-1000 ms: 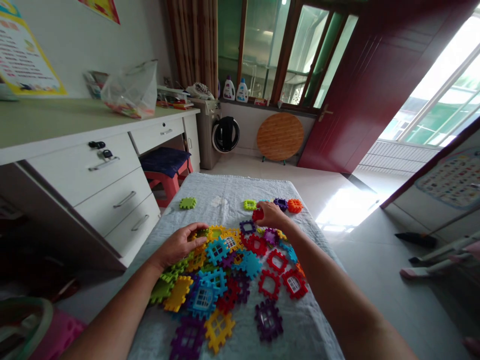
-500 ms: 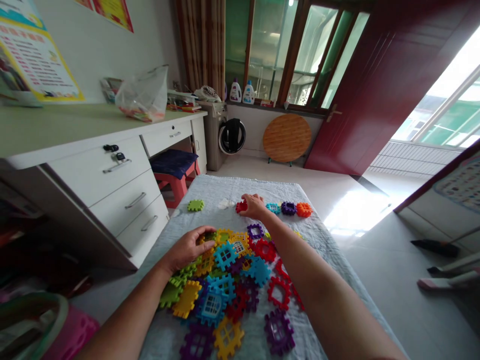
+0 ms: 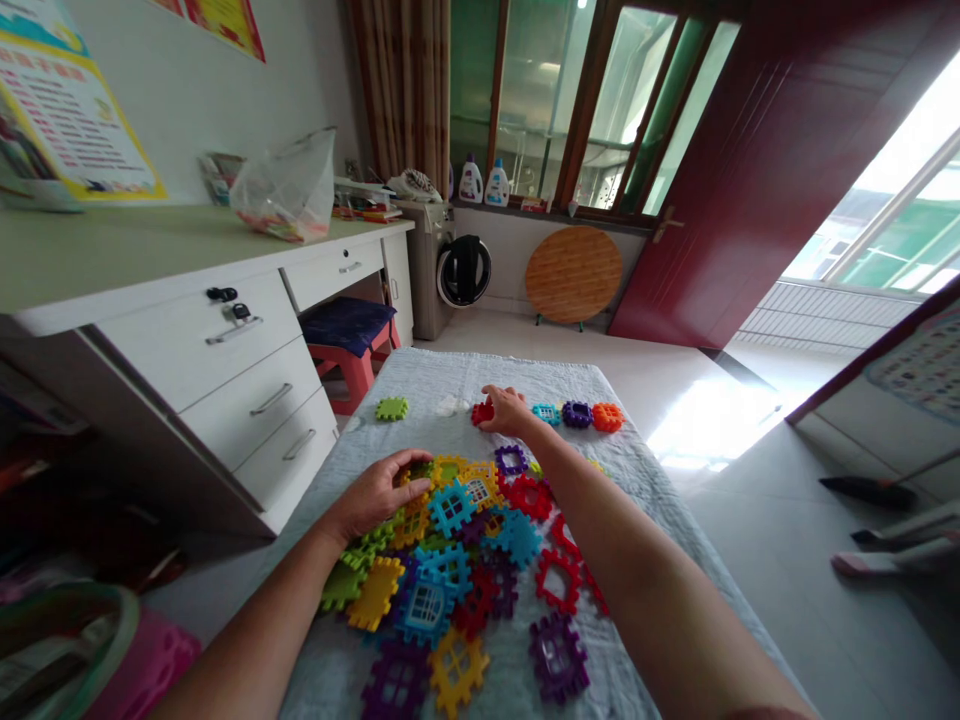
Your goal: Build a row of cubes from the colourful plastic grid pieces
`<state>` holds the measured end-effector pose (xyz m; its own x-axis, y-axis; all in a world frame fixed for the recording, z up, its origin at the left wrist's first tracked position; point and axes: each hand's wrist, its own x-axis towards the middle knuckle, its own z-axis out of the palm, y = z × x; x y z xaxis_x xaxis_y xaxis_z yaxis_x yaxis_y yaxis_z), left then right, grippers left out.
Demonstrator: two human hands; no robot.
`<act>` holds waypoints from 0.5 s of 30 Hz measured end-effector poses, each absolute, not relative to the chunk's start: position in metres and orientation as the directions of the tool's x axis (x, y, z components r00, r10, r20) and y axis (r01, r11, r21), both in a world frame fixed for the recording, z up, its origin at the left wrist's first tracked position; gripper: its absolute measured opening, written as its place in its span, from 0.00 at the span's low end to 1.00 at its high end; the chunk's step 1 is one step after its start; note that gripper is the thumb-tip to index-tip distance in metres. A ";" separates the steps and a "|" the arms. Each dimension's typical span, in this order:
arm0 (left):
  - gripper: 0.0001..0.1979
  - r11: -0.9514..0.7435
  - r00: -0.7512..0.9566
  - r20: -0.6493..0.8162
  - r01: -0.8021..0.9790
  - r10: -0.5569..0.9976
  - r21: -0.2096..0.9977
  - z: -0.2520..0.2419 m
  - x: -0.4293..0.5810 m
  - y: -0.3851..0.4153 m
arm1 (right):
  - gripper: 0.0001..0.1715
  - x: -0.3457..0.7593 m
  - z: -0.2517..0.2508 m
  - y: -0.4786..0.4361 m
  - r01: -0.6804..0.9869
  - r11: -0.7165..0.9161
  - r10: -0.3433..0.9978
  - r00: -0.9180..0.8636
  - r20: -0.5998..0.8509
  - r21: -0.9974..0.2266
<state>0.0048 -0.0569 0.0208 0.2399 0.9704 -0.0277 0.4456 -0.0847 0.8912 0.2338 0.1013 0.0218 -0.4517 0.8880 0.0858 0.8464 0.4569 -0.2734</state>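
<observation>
At the far part of the cloth-covered table, my right hand is closed on a red toothed plastic block, part of it hidden by the fingers. A light blue block, a purple block and an orange block stand in a row to its right. My left hand rests on the left edge of a mixed pile of interlocking blocks, thumb and fingers apart beside green and yellow pieces. Light blue window-pattern blocks and red frame blocks lie within the pile and along its right side.
A lone green block lies at the table's far left. The grey-blue cloth covers the table. To the left stand a white desk and a red stool with a dark cushion. A pink bin is at lower left.
Almost nothing differs. Both hands keep their places, the right one still at the red block; the view has shifted very slightly.
</observation>
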 end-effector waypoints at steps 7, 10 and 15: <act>0.26 -0.094 0.236 -0.025 0.480 0.971 0.872 0.018 0.003 -0.053 | 0.41 0.274 0.049 0.087 0.795 0.454 0.891 -0.387 0.240 -0.403; 0.27 -0.099 0.249 -0.020 0.458 0.968 0.883 0.014 0.002 -0.051 | 0.32 0.315 0.061 0.067 0.730 0.514 0.858 -0.434 0.276 -0.451; 0.27 -0.091 0.250 -0.017 0.412 0.968 0.907 0.016 0.004 -0.053 | 0.20 0.370 0.063 0.014 0.728 0.439 0.888 -0.441 0.131 -0.526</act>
